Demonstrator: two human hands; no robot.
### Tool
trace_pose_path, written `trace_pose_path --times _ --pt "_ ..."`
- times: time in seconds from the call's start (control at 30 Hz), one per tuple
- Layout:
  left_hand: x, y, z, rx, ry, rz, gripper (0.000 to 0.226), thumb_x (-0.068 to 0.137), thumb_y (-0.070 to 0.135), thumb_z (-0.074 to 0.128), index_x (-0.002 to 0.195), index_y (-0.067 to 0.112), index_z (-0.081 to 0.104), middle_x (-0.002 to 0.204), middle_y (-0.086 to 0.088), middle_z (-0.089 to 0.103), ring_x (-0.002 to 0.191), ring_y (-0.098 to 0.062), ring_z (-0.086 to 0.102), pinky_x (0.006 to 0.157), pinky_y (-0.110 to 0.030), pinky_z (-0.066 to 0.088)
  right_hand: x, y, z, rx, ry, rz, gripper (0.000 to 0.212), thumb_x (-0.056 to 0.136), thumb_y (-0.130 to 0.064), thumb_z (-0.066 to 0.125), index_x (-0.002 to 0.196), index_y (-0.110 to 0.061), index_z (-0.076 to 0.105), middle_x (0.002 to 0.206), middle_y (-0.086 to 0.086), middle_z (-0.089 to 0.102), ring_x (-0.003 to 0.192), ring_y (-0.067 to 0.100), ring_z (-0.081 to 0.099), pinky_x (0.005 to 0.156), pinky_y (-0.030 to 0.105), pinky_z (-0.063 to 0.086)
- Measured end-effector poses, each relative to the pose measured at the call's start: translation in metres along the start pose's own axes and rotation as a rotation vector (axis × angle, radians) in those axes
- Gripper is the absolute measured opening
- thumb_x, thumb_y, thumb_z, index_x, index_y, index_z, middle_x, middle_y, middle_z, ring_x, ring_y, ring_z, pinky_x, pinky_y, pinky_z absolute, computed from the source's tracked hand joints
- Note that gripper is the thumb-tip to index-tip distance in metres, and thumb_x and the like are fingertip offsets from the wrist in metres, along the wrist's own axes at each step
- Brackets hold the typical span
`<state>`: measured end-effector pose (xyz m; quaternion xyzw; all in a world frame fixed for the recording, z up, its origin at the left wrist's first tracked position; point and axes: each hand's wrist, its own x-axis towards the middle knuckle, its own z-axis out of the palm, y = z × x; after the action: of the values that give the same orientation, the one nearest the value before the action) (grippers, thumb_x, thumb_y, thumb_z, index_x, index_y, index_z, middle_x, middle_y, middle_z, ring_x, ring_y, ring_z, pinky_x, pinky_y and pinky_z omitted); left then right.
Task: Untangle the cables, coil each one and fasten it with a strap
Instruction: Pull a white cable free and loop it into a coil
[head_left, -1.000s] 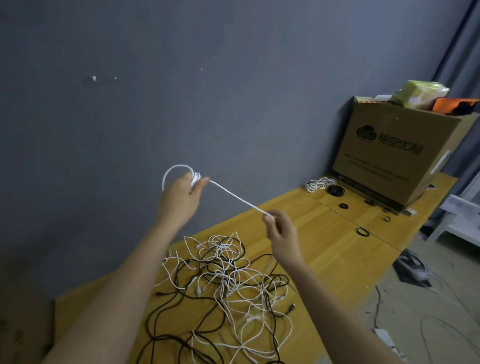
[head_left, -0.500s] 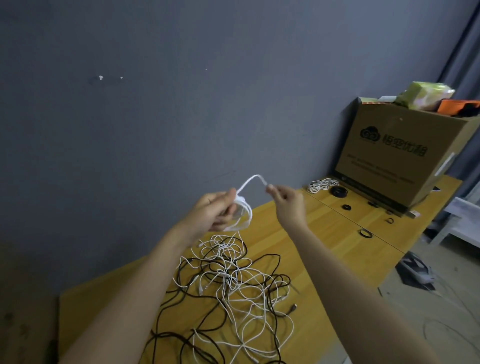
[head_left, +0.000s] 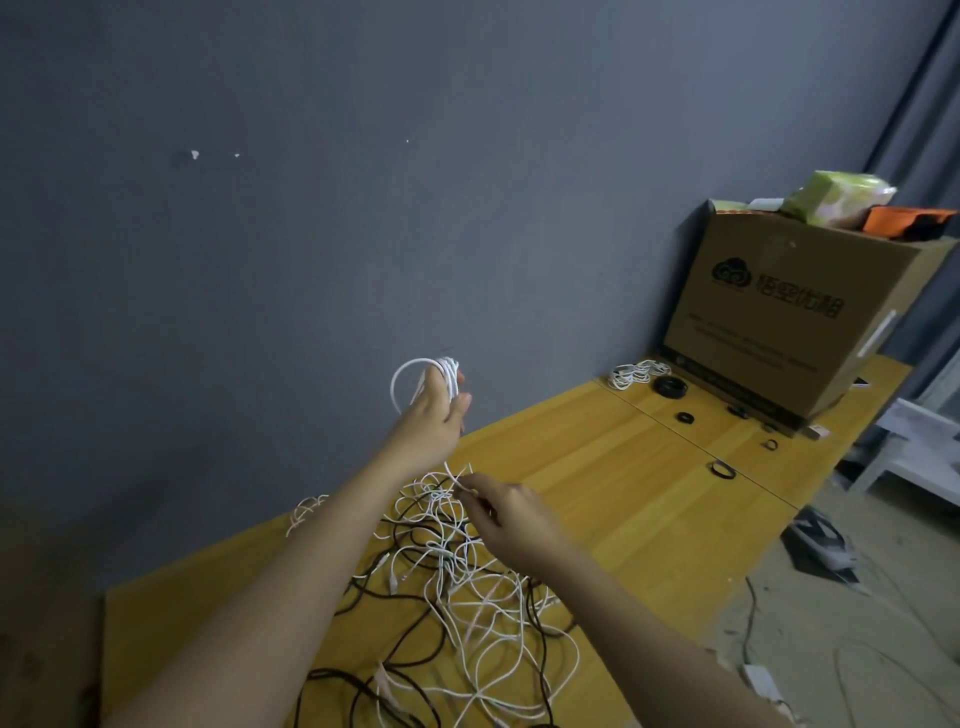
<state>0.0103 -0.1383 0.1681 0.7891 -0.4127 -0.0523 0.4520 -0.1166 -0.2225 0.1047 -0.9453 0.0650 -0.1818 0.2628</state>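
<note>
Above the smooth wooden table (head_left: 597, 467), the left hand (head_left: 431, 421) grips a round white cable coil (head_left: 415, 376). Lower and right, the right hand (head_left: 511, 519) pinches a thin white strand over the tangled black-and-white cables (head_left: 467, 587).

Seen from a single head-worn wide-angle camera, tilted forward and down, rolled so the table (head_left: 597, 483) slants up toward the right. Close over both forearms, with the left hand (head_left: 431, 421) raised before the grey wall (head_left: 311, 234) and the right hand (head_left: 511, 519) lower, nearer the lens. Farther off at right, a cardboard box (head_left: 779, 317) at the table's far end, floor (head_left: 857, 623) below. No second view to overlap.
</note>
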Motion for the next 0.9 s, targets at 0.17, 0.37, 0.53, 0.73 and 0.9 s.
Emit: trace_pose_path --times 0.17,0.37,0.53,0.73,0.9 --pt "-0.006 -0.016 -0.004 0.432 -0.187 -0.007 0.02 0.102 0.027 0.036 0.108 0.008 0.036 0.109 -0.017 0.056 0.095 -0.034 0.057 0.068 -0.035 0.038 -0.002 0.013 -0.023 0.016 0.057 0.054 0.024 0.097 -0.032 0.054 0.105 -0.015 0.069 0.051 -0.017 0.046 0.045 0.0 0.048 0.046 0.013 0.03" --pt "-0.019 -0.016 -0.003 0.447 -0.418 -0.047 0.053 0.09 0.068 0.035 0.106 0.019 0.051 0.106 0.001 0.059 0.094 -0.017 0.058 0.079 -0.033 0.046 0.005 0.04 -0.049 0.111 0.288 0.115 0.019 0.091 -0.028 0.062 0.101 -0.016 0.074 0.073 -0.024 0.059 0.067 -0.005 0.056 0.065 0.019 0.043" --pt "-0.028 0.013 0.0 -0.07 -0.458 -0.002 0.037 0.1 0.038 0.043 0.077 0.011 0.053 0.058 0.01 0.045 0.047 -0.002 0.039 0.05 -0.021 0.032 0.023 0.031 -0.05 0.297 0.411 0.141 0.019 0.094 -0.027 0.058 0.104 -0.02 0.072 0.083 -0.008 0.064 0.078 0.007 0.058 0.07 0.02 0.045" --pt "-0.024 0.033 -0.018 -0.674 -0.306 -0.055 0.035 0.102 0.033 0.031 0.08 0.011 0.047 0.049 0.009 0.031 0.038 -0.005 0.024 0.04 -0.015 0.022 0.026 0.028 -0.031 0.569 0.225 0.229 0.023 0.101 -0.018 0.044 0.104 -0.024 0.067 0.061 -0.004 0.055 0.051 0.008 0.04 0.051 0.021 0.033" --pt "-0.014 0.038 -0.012 -0.735 -0.106 -0.054 0.028 0.105 0.023 0.027 0.088 0.013 0.045 0.059 0.005 0.037 0.043 -0.005 0.035 0.048 -0.016 0.031 0.013 0.025 -0.005 0.474 0.001 0.329 0.027 0.103 -0.022 0.04 0.118 -0.018 0.061 0.051 -0.008 0.048 0.044 0.005 0.039 0.046 0.019 0.033"
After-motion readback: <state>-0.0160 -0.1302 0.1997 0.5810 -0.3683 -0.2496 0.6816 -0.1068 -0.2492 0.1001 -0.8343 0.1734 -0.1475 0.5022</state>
